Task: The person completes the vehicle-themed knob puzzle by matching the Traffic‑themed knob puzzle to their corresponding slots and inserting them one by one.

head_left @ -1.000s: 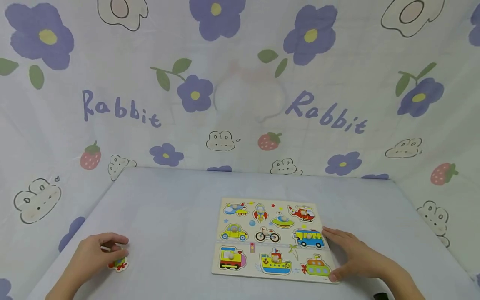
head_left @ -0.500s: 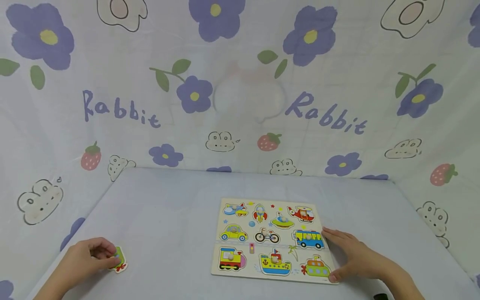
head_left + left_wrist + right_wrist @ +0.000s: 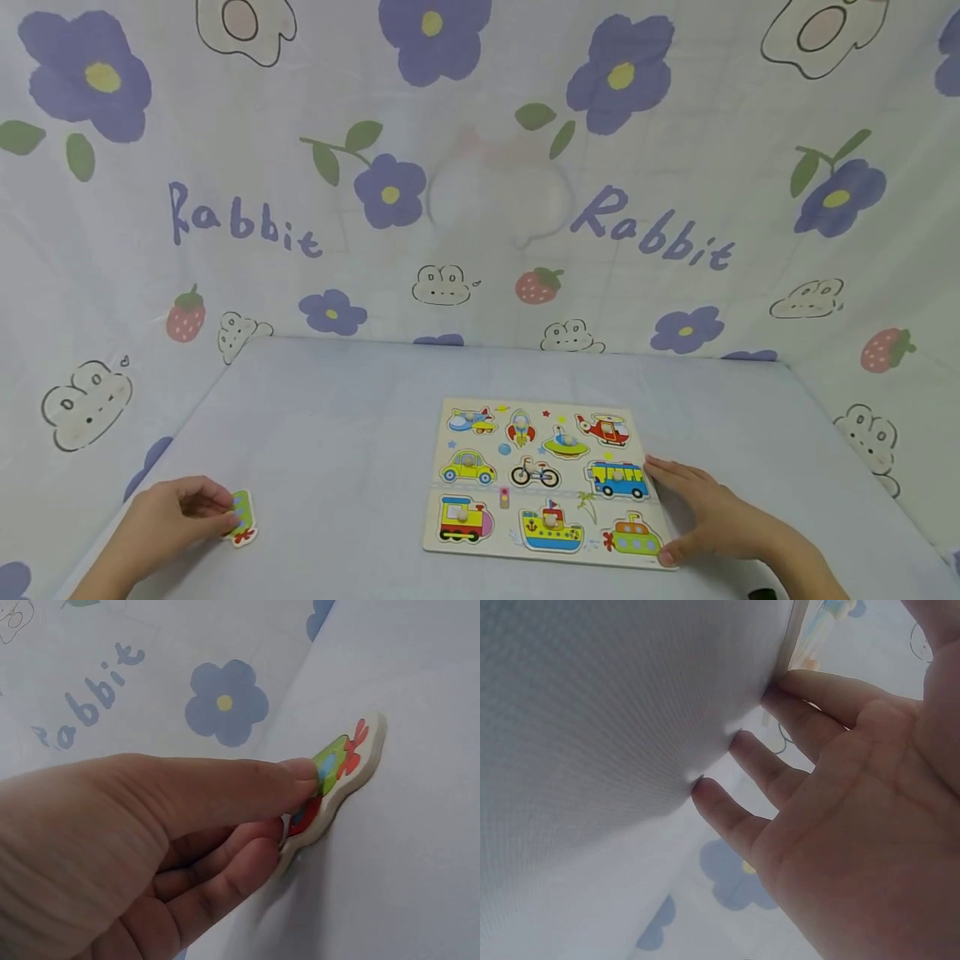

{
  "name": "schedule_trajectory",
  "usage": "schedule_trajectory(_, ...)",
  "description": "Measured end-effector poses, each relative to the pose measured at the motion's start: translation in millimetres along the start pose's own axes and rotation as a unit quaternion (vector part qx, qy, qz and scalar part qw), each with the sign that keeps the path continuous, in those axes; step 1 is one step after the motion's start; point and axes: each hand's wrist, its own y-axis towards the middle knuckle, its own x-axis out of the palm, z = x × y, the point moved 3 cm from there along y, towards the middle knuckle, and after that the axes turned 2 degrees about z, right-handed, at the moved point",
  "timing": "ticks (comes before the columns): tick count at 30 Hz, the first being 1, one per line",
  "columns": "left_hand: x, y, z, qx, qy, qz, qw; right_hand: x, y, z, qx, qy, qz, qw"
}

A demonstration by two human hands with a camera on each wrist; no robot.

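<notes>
On the left side of the table, my left hand [image 3: 176,521] pinches a submarine puzzle piece [image 3: 242,518], green with blue windows and a red propeller. In the left wrist view the piece [image 3: 352,759] stands tilted between thumb and fingers, close over the white surface, and part of its face is hidden by the thumb. A wooden peg puzzle board [image 3: 504,529] lies right of centre, showing vehicles, several with round knobs. Its submarine spot [image 3: 636,537] at the lower right shows no knob. My right hand [image 3: 712,521] rests along the board's right edge, fingers spread, thumb at the lower corner.
A pale cloth covers the table [image 3: 337,450]. Behind it hangs a white curtain [image 3: 495,308] printed with flowers, strawberries and rabbits. A small black object [image 3: 762,594] shows at the front edge, below the right wrist.
My left fingers have drawn back and lowered a little around the submarine piece, so more of it shows, and it has turned slightly. The right hand and the board have stayed put.
</notes>
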Motion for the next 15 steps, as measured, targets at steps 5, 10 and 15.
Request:
schedule_trajectory(5, 5.2, 2.1, 4.5, 0.021, -0.012, 0.025, 0.9994, -0.5, 0.1, -1.7, -0.006, -0.006, -0.001, 1.0000)
schedule_trajectory(10, 8.0, 3.3, 5.7, 0.027, 0.003, 0.044, 0.9986, -0.1, 0.3, -1.7, 0.001, -0.005, -0.002, 1.0000)
schedule_trajectory(15, 8.1, 3.1, 3.4, 0.001, 0.011, 0.051, 0.9987, 0.3, 0.6, -1.1, 0.004, 0.000, -0.001, 1.0000)
